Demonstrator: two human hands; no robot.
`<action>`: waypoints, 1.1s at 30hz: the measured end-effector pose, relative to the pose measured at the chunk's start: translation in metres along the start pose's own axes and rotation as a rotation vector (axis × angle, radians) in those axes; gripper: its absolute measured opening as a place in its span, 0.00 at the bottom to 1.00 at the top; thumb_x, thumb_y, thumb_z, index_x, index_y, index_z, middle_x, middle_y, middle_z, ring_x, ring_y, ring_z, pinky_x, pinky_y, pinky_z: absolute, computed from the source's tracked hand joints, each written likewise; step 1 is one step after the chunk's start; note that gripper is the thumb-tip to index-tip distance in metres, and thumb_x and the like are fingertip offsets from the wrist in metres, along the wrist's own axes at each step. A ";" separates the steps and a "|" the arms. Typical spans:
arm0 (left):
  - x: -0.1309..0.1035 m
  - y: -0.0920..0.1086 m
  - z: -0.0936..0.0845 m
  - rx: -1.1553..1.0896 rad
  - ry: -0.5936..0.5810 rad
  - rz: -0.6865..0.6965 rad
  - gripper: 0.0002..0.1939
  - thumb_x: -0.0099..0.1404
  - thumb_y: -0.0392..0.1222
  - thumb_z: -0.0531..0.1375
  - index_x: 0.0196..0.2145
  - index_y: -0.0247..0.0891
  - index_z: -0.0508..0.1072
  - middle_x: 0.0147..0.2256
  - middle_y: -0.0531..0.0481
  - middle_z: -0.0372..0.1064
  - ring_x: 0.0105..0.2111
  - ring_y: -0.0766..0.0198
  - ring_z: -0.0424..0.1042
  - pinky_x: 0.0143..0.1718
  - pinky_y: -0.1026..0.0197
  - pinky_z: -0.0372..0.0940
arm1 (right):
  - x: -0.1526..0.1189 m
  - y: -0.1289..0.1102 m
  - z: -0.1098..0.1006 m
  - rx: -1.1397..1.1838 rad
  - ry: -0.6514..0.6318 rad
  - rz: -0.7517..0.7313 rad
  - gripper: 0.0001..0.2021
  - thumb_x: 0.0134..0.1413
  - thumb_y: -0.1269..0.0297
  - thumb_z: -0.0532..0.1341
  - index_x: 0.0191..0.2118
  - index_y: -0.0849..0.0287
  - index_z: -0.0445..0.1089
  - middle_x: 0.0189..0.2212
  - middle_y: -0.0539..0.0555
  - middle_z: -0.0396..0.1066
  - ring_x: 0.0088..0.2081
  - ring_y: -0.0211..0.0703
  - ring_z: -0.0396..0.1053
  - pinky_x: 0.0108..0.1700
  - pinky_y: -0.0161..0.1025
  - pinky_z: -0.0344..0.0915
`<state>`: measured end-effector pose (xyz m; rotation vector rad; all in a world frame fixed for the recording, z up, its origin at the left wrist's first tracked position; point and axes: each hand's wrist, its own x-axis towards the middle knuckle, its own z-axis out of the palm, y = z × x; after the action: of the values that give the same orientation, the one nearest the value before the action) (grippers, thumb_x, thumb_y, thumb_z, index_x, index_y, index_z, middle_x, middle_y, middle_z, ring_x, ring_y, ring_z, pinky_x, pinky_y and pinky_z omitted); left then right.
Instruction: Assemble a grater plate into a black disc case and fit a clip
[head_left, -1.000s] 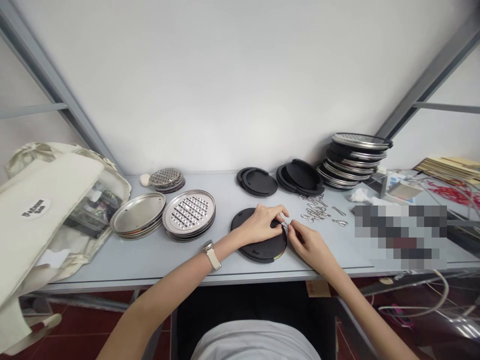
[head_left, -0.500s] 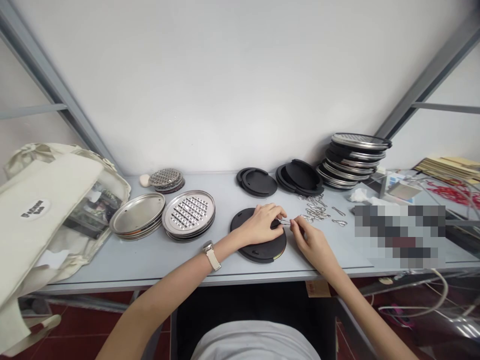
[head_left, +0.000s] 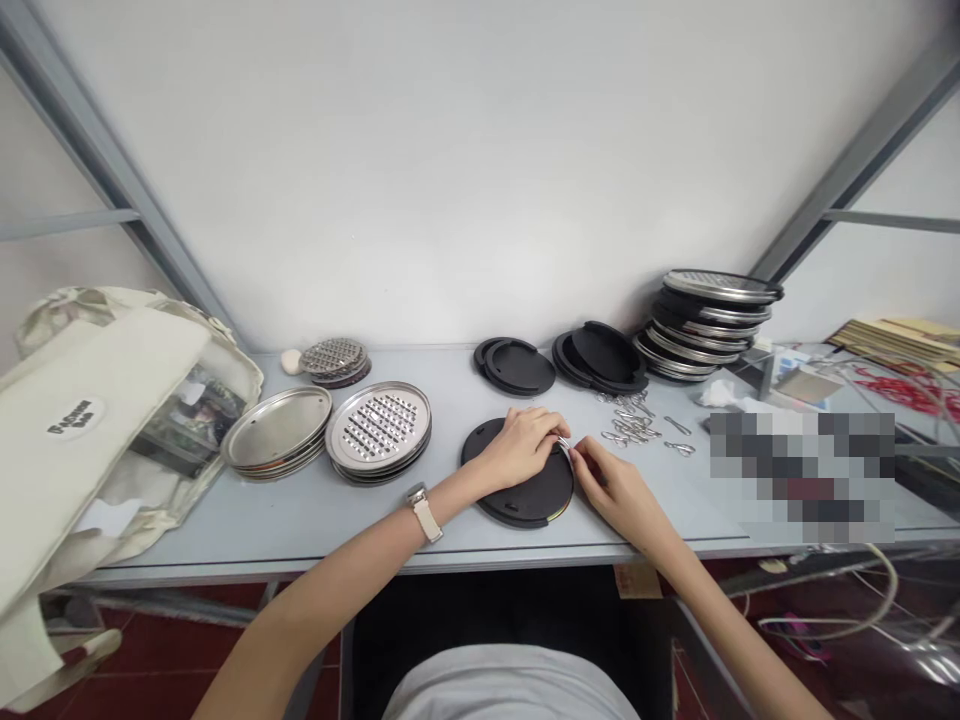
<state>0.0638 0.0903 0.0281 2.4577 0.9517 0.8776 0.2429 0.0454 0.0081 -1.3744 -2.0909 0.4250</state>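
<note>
A black round disc (head_left: 529, 500) with small slots lies in front of me on the table, a thin coloured and metallic edge showing at its lower right. My left hand (head_left: 523, 447) rests across its upper part, fingers curled at the right rim. At that rim is a small silver wire clip (head_left: 564, 444), partly covered by fingers. My right hand (head_left: 611, 485) pinches the clip's outer end between thumb and forefinger. Whether the clip is hooked into the disc, I cannot tell. Loose wire clips (head_left: 634, 425) are scattered beyond my right hand.
Leftward stand stacked metal graters (head_left: 381, 428), plain metal discs (head_left: 276, 432) and smaller graters (head_left: 334, 356). Black round holders (head_left: 519, 366) and more holders (head_left: 606, 355) lie at the back. A tall stack (head_left: 711, 322) rises behind the clips. A cream bag (head_left: 112, 400) sits far left.
My right hand has shifted slightly left, bringing the wire clip against the disc's rim. My left fingers have drawn closer around that spot. The disc stays in nearly the same place.
</note>
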 end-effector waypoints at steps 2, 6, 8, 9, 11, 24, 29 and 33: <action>0.000 0.000 0.000 0.013 0.009 -0.016 0.10 0.66 0.30 0.49 0.38 0.39 0.67 0.40 0.51 0.69 0.44 0.62 0.67 0.47 0.57 0.56 | 0.001 0.001 0.001 -0.027 -0.001 -0.003 0.11 0.65 0.60 0.47 0.30 0.54 0.55 0.21 0.46 0.59 0.22 0.38 0.60 0.28 0.34 0.56; 0.000 0.001 0.001 0.045 0.024 -0.044 0.11 0.63 0.29 0.49 0.39 0.39 0.66 0.40 0.50 0.68 0.44 0.61 0.66 0.48 0.56 0.57 | 0.003 0.002 0.004 -0.052 -0.011 -0.010 0.11 0.65 0.61 0.46 0.30 0.54 0.54 0.23 0.48 0.61 0.24 0.40 0.61 0.28 0.35 0.56; -0.001 0.001 0.002 0.055 0.017 -0.048 0.14 0.60 0.26 0.49 0.40 0.39 0.65 0.42 0.49 0.67 0.45 0.60 0.66 0.49 0.56 0.57 | 0.004 0.004 0.005 -0.068 -0.020 -0.011 0.11 0.65 0.61 0.46 0.31 0.54 0.54 0.23 0.48 0.62 0.24 0.41 0.62 0.29 0.36 0.56; -0.001 0.001 0.002 0.060 0.012 -0.048 0.16 0.59 0.25 0.48 0.41 0.39 0.65 0.42 0.49 0.67 0.46 0.60 0.66 0.49 0.56 0.57 | 0.005 0.005 0.005 -0.076 -0.026 -0.011 0.11 0.65 0.61 0.45 0.31 0.54 0.54 0.23 0.49 0.63 0.24 0.41 0.63 0.29 0.36 0.56; -0.001 0.002 0.002 0.068 0.009 -0.044 0.17 0.57 0.25 0.48 0.41 0.39 0.64 0.42 0.49 0.66 0.46 0.60 0.65 0.50 0.56 0.57 | 0.006 0.008 0.006 -0.088 -0.043 -0.012 0.11 0.65 0.61 0.45 0.31 0.54 0.55 0.23 0.49 0.64 0.25 0.42 0.64 0.30 0.36 0.57; -0.004 0.011 -0.004 0.126 -0.026 0.037 0.17 0.58 0.33 0.53 0.46 0.39 0.61 0.47 0.45 0.61 0.49 0.55 0.63 0.52 0.52 0.57 | 0.017 0.012 0.000 0.075 -0.134 0.031 0.15 0.65 0.56 0.45 0.29 0.55 0.58 0.23 0.49 0.65 0.27 0.42 0.63 0.32 0.37 0.57; -0.003 0.009 -0.003 0.108 -0.025 0.038 0.18 0.57 0.33 0.53 0.46 0.39 0.61 0.48 0.45 0.61 0.50 0.56 0.62 0.51 0.52 0.57 | 0.020 0.015 -0.002 0.141 -0.157 0.043 0.17 0.65 0.55 0.45 0.26 0.55 0.54 0.21 0.46 0.59 0.26 0.39 0.59 0.30 0.36 0.55; -0.003 0.008 -0.002 0.095 -0.018 0.045 0.18 0.58 0.32 0.53 0.47 0.40 0.60 0.48 0.46 0.62 0.51 0.56 0.62 0.52 0.53 0.57 | 0.016 0.016 -0.003 0.151 -0.176 0.043 0.17 0.65 0.55 0.46 0.25 0.56 0.51 0.20 0.45 0.56 0.25 0.38 0.57 0.29 0.35 0.54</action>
<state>0.0645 0.0827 0.0329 2.5722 0.9561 0.8421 0.2511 0.0667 0.0063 -1.3369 -2.1224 0.7305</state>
